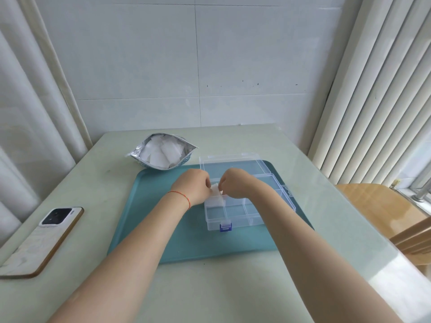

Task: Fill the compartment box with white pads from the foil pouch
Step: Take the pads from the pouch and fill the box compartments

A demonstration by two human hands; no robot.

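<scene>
Where hands [215, 187] meet, soft pad [215, 190] bends.

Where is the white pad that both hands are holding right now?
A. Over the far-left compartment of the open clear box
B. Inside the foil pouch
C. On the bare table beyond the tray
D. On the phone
A: the left hand and right hand pinch the white pad just above the far-left compartment of the compartment box, well away from the foil pouch.

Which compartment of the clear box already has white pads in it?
The far-left compartment of the compartment box, under both hands, holds white pads. The other visible compartments look empty.
</scene>
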